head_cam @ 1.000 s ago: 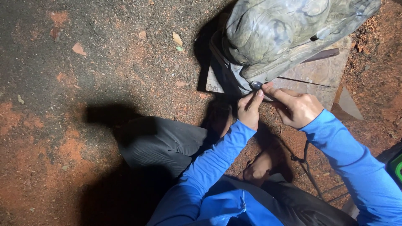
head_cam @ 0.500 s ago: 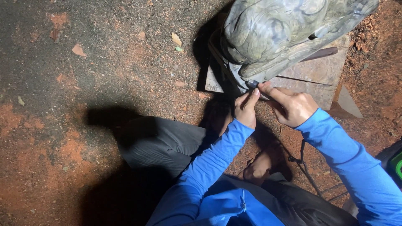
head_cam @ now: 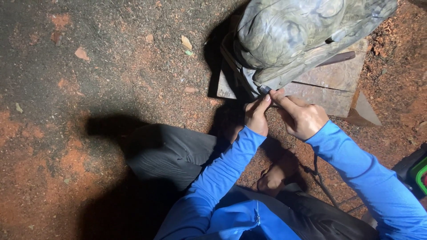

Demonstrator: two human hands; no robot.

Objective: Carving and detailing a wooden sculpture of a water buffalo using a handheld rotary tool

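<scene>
Stone carving (head_cam: 302, 35), grey-green, sits on wooden slab (head_cam: 329, 91) over red dirt floor (head_cam: 89, 133). Looks heavy, rigid, edges maybe brittle. My right hand (head_cam: 302, 118) pinches small metal-tipped tool (head_cam: 264, 89) at carving's lower edge; left hand (head_cam: 257, 116) braces beside, fingertips narrow. Tool thin, slippery; hold close to tip.

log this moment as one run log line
left hand: fingertips on small dark tool tip | right hand: pinching tool | work: mottled grey-green carved block on brown wooden board | ground: red sawdust
</scene>
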